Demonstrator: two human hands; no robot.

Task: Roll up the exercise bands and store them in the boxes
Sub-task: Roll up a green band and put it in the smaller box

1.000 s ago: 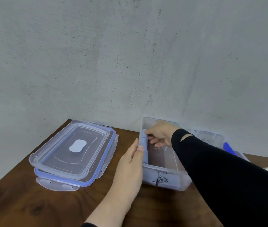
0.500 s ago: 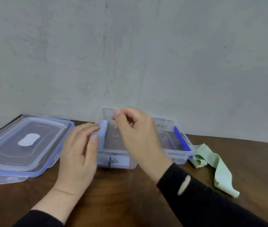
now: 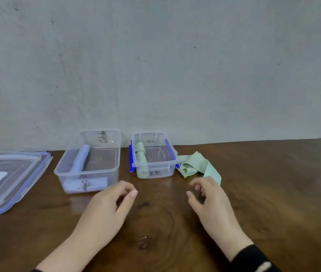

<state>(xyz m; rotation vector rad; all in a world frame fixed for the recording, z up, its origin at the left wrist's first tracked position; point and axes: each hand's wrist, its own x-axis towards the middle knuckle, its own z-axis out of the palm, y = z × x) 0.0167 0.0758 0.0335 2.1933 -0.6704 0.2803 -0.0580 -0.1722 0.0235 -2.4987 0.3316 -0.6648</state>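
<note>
Two clear plastic boxes stand at the back of the wooden table. In the left box (image 3: 114, 154) lies a rolled blue band (image 3: 80, 158) along its left side. The right box (image 3: 170, 163), with blue clips, holds a rolled green band (image 3: 140, 152). An unrolled green band (image 3: 197, 166) lies crumpled on the table just right of that box. My left hand (image 3: 108, 209) hovers in front of the left box, fingers loosely curled and holding nothing. My right hand (image 3: 210, 201) hovers near the loose green band's front end, also holding nothing.
Two stacked clear lids (image 3: 6, 177) with blue rims lie at the far left of the table (image 3: 273, 193). A grey concrete wall rises directly behind the boxes.
My right hand has let go of the blue roll and come out of the left box. My left hand has left the box's wall. Both hands now hover nearer me; the view has swung right.
</note>
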